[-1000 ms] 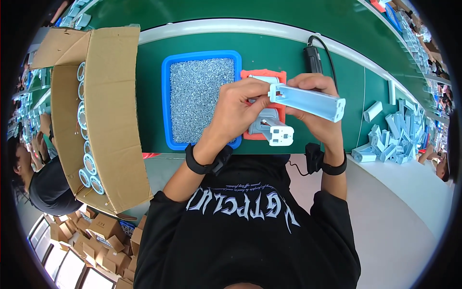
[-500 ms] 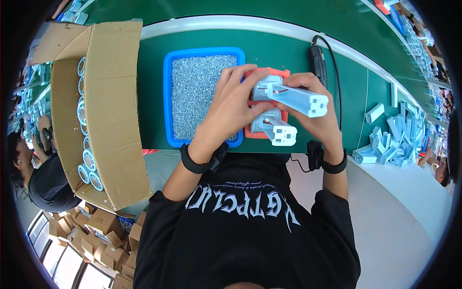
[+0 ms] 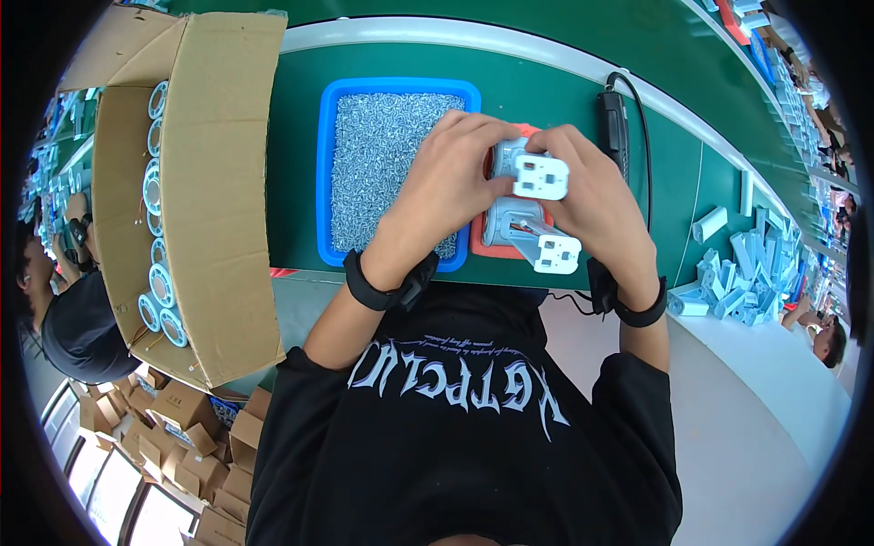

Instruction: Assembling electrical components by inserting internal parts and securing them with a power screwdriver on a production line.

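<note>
My left hand [image 3: 452, 173] and my right hand [image 3: 592, 187] close from either side around a light-blue plastic housing [image 3: 542, 177]. Its pale end face, with several square openings, points up toward me. The round base below it is partly hidden by my fingers, and it sits at the far part of an orange-red holder [image 3: 503, 252]. Nearer to me, a second light-blue housing [image 3: 557, 254] rests in the same holder, tilted to the right, with a little wiring showing inside. Neither hand grips this second one.
Left of the holder stands a blue tray [image 3: 325, 182] full of small screws. A black electric screwdriver [image 3: 614, 127] with its cable lies to the right. Loose light-blue housings [image 3: 742, 268] are heaped far right. A cardboard box [image 3: 228, 200] with ring-shaped parts stands left; a person [image 3: 86, 318] sits beyond.
The handle of the far housing has swung left, so its end face now lies between my hands. My right hand has followed it round. The whole view has shifted slightly.
</note>
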The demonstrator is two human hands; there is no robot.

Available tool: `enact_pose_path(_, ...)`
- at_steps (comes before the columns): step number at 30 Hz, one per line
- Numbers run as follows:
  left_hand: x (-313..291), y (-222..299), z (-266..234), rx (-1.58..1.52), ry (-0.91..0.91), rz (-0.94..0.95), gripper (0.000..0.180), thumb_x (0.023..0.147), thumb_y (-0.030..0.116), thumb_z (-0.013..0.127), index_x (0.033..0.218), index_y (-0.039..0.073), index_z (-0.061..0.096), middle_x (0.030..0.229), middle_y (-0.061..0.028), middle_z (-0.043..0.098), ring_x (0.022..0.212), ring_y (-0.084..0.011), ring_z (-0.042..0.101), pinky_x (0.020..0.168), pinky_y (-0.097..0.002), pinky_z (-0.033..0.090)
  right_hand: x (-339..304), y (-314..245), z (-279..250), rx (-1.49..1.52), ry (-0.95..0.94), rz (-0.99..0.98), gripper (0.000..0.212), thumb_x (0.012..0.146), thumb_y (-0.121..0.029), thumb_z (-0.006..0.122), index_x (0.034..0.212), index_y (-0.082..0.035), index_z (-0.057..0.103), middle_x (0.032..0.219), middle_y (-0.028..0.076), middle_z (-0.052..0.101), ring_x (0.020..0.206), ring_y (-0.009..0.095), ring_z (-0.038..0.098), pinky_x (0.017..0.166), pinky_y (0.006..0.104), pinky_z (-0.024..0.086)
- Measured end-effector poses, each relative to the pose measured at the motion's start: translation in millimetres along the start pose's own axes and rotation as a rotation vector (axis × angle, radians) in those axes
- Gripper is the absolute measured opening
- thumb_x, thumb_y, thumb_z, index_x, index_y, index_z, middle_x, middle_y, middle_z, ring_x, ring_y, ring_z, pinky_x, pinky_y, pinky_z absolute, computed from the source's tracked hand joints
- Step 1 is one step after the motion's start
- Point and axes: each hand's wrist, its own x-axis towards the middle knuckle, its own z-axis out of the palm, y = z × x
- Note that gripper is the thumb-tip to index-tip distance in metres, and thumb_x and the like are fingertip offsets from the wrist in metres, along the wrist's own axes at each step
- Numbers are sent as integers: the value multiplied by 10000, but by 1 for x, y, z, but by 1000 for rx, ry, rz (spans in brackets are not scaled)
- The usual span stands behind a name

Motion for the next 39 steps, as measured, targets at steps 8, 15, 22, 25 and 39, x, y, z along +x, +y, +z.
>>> enact_pose_path(8, -2, 1, 4, -45, 48, -4, 428, 641, 27, 741, 1052, -15, 632, 1036, -152, 630, 1000, -330, 538, 890, -387, 442, -2, 5, 4, -15, 3, -21, 331, 718, -38, 686, 1011, -56, 533, 925, 123, 569, 814, 340, 589, 678, 392, 482)
enact_pose_path(15, -4, -3, 9, -102, 85, -15, 440, 629, 13, 745, 1055, -4, 638, 1007, -150, 632, 967, -327, 545, 872, -386, 446, -1, -1, 5, -117, 65, -51, 290, 710, -27, 686, 976, -52, 575, 876, 116, 581, 790, 323, 595, 669, 383, 488)
enact_pose_path(22, -1, -6, 9, -170, 26, -140, 439, 622, 50, 769, 1049, 56, 666, 984, -116, 651, 965, -304, 571, 872, -388, 452, 5, 0, 6, -140, 47, -96, 301, 718, 6, 640, 996, -15, 527, 829, 127, 544, 791, 301, 544, 706, 391, 468)
enact_pose_path(25, -4, -10, 14, -172, 114, -80, 447, 611, 42, 777, 1044, 68, 673, 972, -111, 654, 956, -299, 576, 873, -389, 454, 5, -5, 8, -158, 54, -102, 283, 718, 9, 636, 976, -13, 522, 827, 131, 544, 793, 306, 545, 707, 393, 467)
enact_pose_path(39, -8, -9, 16, -142, 155, 13, 407, 654, 68, 747, 1045, 20, 650, 989, -139, 637, 972, -316, 548, 878, -392, 441, -2, 28, 17, 135, 83, 61, 311, 701, -116, 772, 954, -37, 609, 908, 81, 629, 797, 236, 621, 665, 350, 491)
